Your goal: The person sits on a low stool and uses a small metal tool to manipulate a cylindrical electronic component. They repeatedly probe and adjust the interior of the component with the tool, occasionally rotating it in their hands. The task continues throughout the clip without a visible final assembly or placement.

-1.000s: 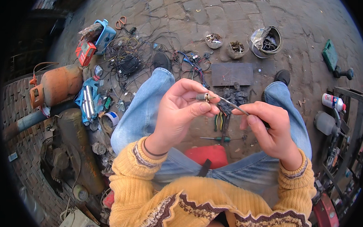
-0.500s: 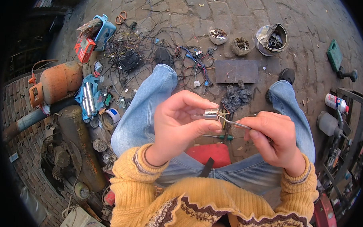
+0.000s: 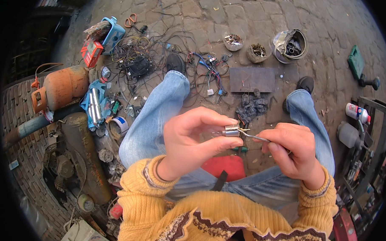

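Between the thumb and fingers of my left hand [image 3: 186, 133] is a small cylindrical metal motor [image 3: 231, 133], lying sideways with a thin shaft pointing left. Brass-coloured pieces stick out at its right end. My right hand [image 3: 292, 145] pinches a slim metal tool with a bent tip [image 3: 257, 138]; whether it is a pick or tweezers I cannot make out. The tip meets the brass-coloured end of the motor. Both hands are held above my lap, over a red object [image 3: 224, 167] with a black strip. Part of something green [image 3: 241, 149] shows just below the motor.
A dark flat board [image 3: 252, 80] and crumpled dark cloth [image 3: 251, 109] lie between my feet. Beyond are tubs of small metal parts [image 3: 257, 51] and a bucket [image 3: 290, 46]. Tangled wires [image 3: 135, 54] spread left, near an orange gas cylinder [image 3: 66, 88]. A metal rack [image 3: 374, 105] stands right.
Both hands have come slightly down and right in the picture, still holding the motor and tool. The motor is tilted a little differently, with its shaft end showing more. The tool tip stays against it.
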The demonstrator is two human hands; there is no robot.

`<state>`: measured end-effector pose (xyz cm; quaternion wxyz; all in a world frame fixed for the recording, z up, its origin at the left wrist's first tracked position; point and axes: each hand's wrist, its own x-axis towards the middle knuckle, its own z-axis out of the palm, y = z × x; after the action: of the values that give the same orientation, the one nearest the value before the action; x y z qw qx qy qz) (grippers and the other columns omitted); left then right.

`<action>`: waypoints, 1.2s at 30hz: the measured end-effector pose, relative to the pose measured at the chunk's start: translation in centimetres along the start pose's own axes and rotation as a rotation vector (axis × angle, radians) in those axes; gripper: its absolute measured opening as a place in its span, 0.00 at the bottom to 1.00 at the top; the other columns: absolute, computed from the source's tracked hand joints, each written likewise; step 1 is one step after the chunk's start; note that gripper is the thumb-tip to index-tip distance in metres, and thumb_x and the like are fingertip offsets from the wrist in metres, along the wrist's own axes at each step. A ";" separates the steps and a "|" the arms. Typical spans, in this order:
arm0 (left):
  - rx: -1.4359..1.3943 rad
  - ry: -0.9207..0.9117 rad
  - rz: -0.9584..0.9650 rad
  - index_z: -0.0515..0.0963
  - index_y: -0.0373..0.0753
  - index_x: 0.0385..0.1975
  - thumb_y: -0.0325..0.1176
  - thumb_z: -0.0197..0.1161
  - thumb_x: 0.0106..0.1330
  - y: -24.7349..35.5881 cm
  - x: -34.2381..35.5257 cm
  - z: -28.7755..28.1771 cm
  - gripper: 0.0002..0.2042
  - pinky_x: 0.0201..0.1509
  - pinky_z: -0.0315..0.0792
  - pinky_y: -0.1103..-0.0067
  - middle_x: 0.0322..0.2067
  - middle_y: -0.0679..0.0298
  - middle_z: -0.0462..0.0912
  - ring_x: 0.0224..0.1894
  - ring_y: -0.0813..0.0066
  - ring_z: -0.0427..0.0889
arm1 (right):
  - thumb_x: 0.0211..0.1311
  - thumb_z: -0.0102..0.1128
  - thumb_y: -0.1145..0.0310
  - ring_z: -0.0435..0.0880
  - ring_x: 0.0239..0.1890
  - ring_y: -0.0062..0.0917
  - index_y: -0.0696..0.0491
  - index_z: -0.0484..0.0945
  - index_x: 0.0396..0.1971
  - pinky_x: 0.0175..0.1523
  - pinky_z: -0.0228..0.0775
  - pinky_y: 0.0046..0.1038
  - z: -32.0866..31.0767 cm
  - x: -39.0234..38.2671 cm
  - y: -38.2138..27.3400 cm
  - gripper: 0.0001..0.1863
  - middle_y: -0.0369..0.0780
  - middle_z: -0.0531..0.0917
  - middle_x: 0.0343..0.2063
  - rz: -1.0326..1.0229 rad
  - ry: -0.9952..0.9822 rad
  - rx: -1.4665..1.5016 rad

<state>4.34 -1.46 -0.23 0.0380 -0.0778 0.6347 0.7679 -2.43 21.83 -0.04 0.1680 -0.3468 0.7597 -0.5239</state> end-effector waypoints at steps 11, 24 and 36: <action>0.296 -0.075 0.200 0.84 0.29 0.38 0.22 0.77 0.52 0.7 0.4 -0.3 0.14 0.40 0.83 0.81 0.34 0.58 0.88 0.36 0.74 0.89 | 0.53 0.55 0.81 0.79 0.17 0.26 0.59 0.84 0.37 0.24 0.67 0.25 -0.2 0.0 0.6 0.13 0.36 0.81 0.18 -0.023 -0.046 0.139; 0.291 -0.027 0.125 0.83 0.28 0.35 0.18 0.78 0.47 1.4 0.1 0.1 0.15 0.39 0.79 0.81 0.34 0.56 0.87 0.35 0.74 0.87 | 0.43 0.65 0.79 0.73 0.16 0.25 0.56 0.84 0.40 0.20 0.64 0.25 -0.4 0.2 0.7 0.19 0.35 0.76 0.17 -0.235 0.037 -0.182; 0.322 -0.065 0.242 0.84 0.28 0.38 0.22 0.78 0.52 1.2 0.4 -0.4 0.14 0.38 0.84 0.81 0.34 0.56 0.88 0.35 0.72 0.89 | 0.38 0.65 0.79 0.69 0.16 0.24 0.57 0.86 0.41 0.20 0.59 0.25 -0.4 0.2 0.8 0.22 0.35 0.84 0.23 -0.307 0.065 -0.316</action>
<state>3.77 -2.06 0.77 -0.0222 0.0309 0.7526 0.6574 -3.15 22.14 -0.58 0.0054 -0.4631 0.7757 -0.4286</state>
